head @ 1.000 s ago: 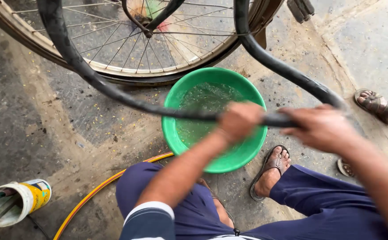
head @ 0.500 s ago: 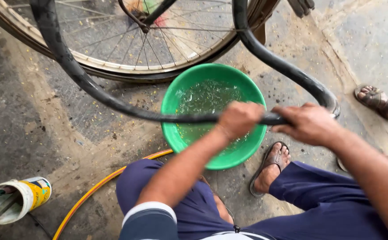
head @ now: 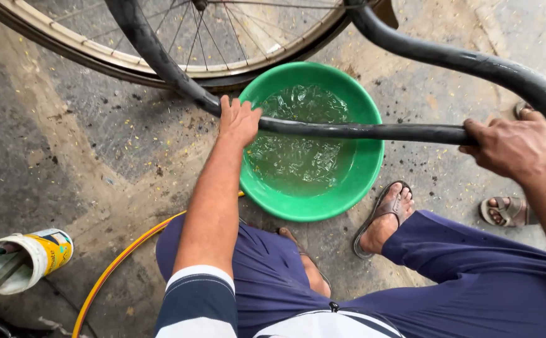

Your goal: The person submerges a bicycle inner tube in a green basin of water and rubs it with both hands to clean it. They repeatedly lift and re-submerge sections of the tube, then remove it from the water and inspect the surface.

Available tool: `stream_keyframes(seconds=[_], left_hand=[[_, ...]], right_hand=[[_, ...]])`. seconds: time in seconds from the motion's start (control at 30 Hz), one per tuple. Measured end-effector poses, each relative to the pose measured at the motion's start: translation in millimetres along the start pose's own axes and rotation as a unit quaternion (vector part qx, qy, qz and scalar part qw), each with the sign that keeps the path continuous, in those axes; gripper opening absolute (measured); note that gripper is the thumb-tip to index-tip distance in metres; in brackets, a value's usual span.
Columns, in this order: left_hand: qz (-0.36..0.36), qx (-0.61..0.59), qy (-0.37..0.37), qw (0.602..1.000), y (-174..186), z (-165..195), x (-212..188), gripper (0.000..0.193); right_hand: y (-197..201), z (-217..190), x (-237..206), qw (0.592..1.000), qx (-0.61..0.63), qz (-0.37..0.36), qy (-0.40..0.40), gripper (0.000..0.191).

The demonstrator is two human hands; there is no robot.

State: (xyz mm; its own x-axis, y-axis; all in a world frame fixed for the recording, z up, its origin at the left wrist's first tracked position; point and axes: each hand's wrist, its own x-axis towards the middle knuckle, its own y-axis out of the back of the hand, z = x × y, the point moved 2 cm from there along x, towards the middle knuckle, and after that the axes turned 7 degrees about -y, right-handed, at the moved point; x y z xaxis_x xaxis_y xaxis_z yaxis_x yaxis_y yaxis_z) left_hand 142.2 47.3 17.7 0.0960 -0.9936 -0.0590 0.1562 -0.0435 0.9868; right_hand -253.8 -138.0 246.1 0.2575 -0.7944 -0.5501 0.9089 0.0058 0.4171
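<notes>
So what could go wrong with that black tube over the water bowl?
The green basin is quite full and sits right by the sandalled foot; a nudge might slop water onto the floor. The black inner tube is stretched between the left hand and the right hand, so if it looks wet it could slip free. It also loops close to the bicycle wheel and might catch on the spokes.

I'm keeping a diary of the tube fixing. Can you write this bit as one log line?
left hand: gripping black inner tube | right hand: gripping same tube | tube: stretched above green water basin | bicycle wheel: behind
</notes>
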Motion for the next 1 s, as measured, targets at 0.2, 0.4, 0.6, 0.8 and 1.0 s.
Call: stream_keyframes(seconds=[0.2,0.4,0.6,0.8,1.0], left_hand=[[-0.107,0.085,-0.041,0.990,-43.6,-2.2,4.6,0.026],[-0.058,0.181,-0.023,0.982,-59.5,5.7,15.7,0.030],[-0.064,0.211,-0.014,0.975,-64.4,4.7,23.5,0.035],[-0.081,0.218,-0.021,0.972,-63.1,2.5,27.9,0.036],[-0.075,0.226,-0.021,0.971,-61.6,2.6,28.2,0.038]], right_hand=[[20.6,-53.7,1.6,0.994,0.002,-0.068,0.084,0.045],[3.8,-101.6,0.0,0.977,-0.047,-0.035,0.204,0.051],[-21.4,-108.0,19.5,0.974,-0.054,-0.019,0.221,0.058],[-22.2,-108.4,27.5,0.972,-0.066,-0.038,0.222,0.060],[-21.2,-107.1,26.2,0.973,-0.065,-0.035,0.216,0.061]])
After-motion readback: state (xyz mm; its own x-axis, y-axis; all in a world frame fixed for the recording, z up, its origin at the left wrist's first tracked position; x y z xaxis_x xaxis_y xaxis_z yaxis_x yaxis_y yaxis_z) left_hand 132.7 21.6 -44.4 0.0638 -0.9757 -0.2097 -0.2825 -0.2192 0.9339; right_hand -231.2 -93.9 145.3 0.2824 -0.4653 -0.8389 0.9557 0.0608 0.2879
